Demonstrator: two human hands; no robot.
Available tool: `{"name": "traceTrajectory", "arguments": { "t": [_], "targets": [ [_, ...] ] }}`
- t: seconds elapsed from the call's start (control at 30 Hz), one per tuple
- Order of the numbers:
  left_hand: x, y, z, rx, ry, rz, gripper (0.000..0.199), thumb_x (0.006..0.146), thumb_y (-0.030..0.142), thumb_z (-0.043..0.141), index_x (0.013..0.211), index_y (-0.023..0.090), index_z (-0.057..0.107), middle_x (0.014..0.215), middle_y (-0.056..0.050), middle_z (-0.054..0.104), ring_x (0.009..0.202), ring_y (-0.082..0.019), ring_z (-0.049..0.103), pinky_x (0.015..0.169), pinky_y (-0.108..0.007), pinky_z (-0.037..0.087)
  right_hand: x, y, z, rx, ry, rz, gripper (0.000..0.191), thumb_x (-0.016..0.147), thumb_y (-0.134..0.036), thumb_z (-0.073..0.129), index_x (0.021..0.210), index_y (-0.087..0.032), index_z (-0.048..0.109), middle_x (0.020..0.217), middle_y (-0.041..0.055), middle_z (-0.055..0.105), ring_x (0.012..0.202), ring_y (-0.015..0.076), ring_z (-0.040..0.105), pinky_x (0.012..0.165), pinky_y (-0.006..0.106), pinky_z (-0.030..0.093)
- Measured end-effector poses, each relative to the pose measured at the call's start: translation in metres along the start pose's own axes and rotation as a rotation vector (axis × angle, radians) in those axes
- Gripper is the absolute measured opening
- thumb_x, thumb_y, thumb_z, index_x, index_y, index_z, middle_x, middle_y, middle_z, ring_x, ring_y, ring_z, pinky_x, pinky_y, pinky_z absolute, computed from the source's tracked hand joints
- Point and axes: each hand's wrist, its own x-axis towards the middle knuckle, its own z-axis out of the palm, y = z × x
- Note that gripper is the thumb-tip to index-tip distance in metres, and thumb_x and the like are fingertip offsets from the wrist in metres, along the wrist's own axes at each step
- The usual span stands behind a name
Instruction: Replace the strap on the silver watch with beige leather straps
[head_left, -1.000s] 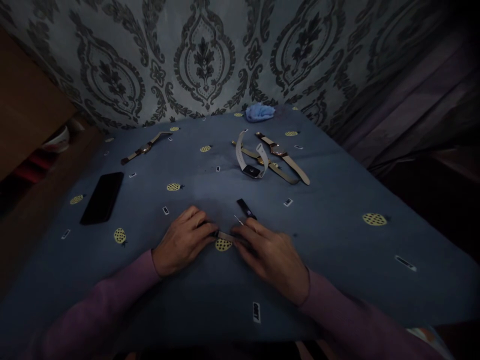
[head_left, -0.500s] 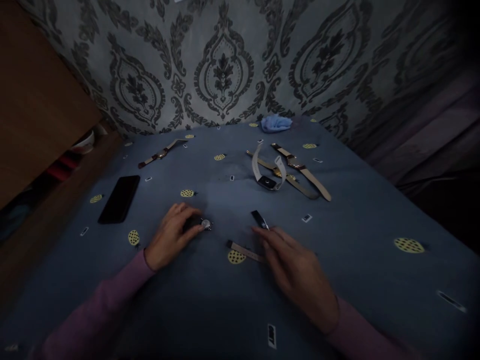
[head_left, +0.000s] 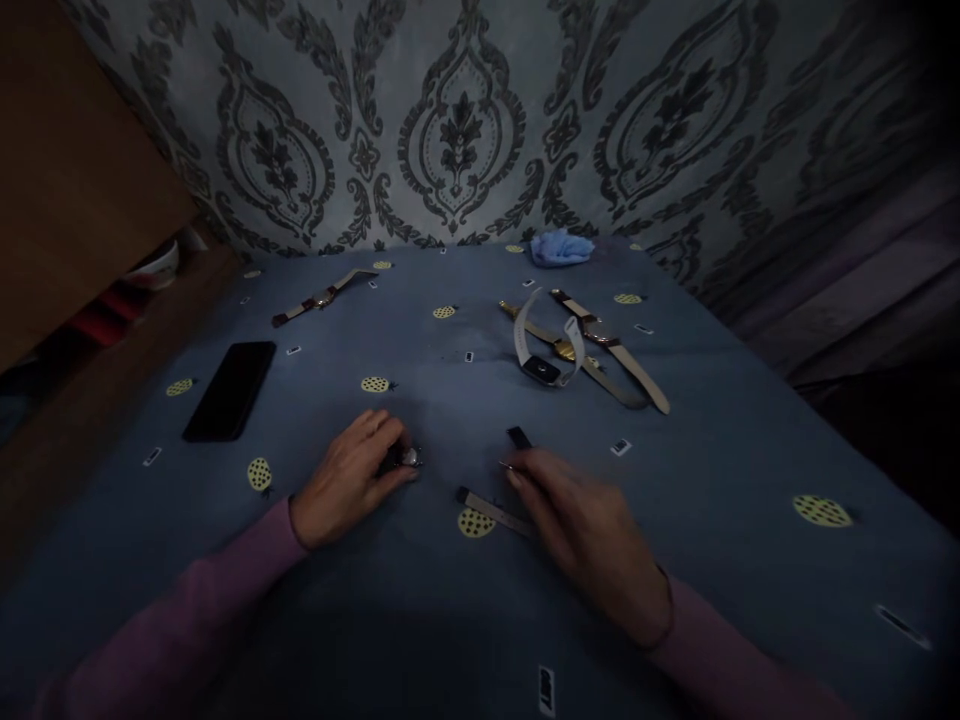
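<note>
The person's left arm [head_left: 187, 600] is slanting in from the bottom left, the right arm [head_left: 735, 640] from the bottom right. The left hand [head_left: 354, 478] is curling into a pinch, and the right hand [head_left: 592, 540] is pinching too, a little way apart.

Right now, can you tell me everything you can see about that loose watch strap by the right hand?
The loose watch strap is a narrow, flat strip, greyish-tan with a dark end. It looks like leather, though it's too dim to be sure. It lies slantwise on the blue tablecloth, across the top of a yellow pineapple print. The dark end points left; the other goes out of sight behind the right hand, so I can't tell if they touch.
</note>
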Motion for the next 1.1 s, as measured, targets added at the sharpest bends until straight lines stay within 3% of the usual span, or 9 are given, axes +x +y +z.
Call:
{"name": "traceTrajectory", "arguments": {
  "t": [0.13,0.2,0.3,0.5,0.77,0.93,1.1],
  "targets": [
    [0.000,-0.001,-0.004,-0.004,-0.053,0.026,0.019,0.089,0.028,0.061,0.104,0.018,0.056,0.090,-0.002,0.055,0.083,-0.018,0.049,0.073,-0.031,0.043,0.002,-0.005,0.005,-0.181,-0.057,-0.076,0.029,0.097,-0.019,0.031,0.075,-0.019,0.050,0.069,0.0033,0.060,0.048,0.0120,0.056,0.043,0.023,0.037],
    [0.000,-0.001,-0.005,-0.006,-0.075,0.044,0.022,0.090,0.027,0.059,0.109,0.019,0.056,0.093,-0.003,0.056,0.085,-0.019,0.050,0.076,-0.031,0.044,0.000,-0.005,0.007,-0.201,-0.094,-0.083,0.027,0.098,-0.021,0.032,0.079,-0.018,0.052,0.070,0.0028,0.061,0.047,0.0121,0.057,0.042,0.023,0.036],
    [-0.001,-0.002,-0.007,-0.021,-0.105,0.040,0.018,0.092,0.025,0.054,0.109,0.019,0.056,0.095,-0.004,0.055,0.087,-0.019,0.050,0.077,-0.031,0.045,-0.004,-0.004,0.008,-0.165,-0.149,-0.057,0.023,0.098,-0.029,0.037,0.088,-0.017,0.054,0.072,0.0029,0.066,0.053,0.0154,0.063,0.046,0.025,0.040],
    [-0.001,-0.001,-0.009,-0.043,-0.144,0.023,0.011,0.093,0.028,0.053,0.099,0.020,0.055,0.094,-0.003,0.054,0.086,-0.018,0.049,0.077,-0.031,0.044,-0.007,-0.004,0.006,-0.178,-0.113,-0.051,0.032,0.100,-0.040,0.032,0.087,-0.018,0.052,0.073,0.0035,0.068,0.049,0.0155,0.063,0.042,0.025,0.037],
    [-0.008,0.007,-0.008,-0.123,-0.241,0.061,0.012,0.089,0.018,0.057,0.101,0.020,0.054,0.095,-0.002,0.055,0.087,-0.017,0.051,0.076,-0.030,0.045,-0.009,-0.004,0.008,-0.149,-0.109,-0.044,0.032,0.100,-0.040,0.034,0.078,-0.020,0.048,0.064,0.0013,0.064,0.047,0.0140,0.061,0.042,0.025,0.037],
    [-0.014,0.015,-0.005,-0.109,-0.213,0.043,0.022,0.088,0.015,0.057,0.109,0.020,0.053,0.098,-0.003,0.054,0.090,-0.017,0.052,0.079,-0.031,0.046,-0.011,-0.003,0.009,-0.119,-0.153,-0.021,0.035,0.100,-0.041,0.032,0.077,-0.020,0.048,0.066,0.0027,0.064,0.050,0.0137,0.062,0.044,0.024,0.039],
    [-0.015,0.019,-0.006,-0.061,-0.207,0.002,0.021,0.088,0.021,0.059,0.108,0.020,0.053,0.095,-0.002,0.052,0.085,-0.017,0.052,0.075,-0.030,0.047,-0.009,-0.003,0.008,-0.067,-0.167,-0.029,0.033,0.100,-0.039,0.034,0.078,-0.020,0.049,0.068,0.0023,0.062,0.050,0.0133,0.061,0.045,0.024,0.040]
  ]
}}
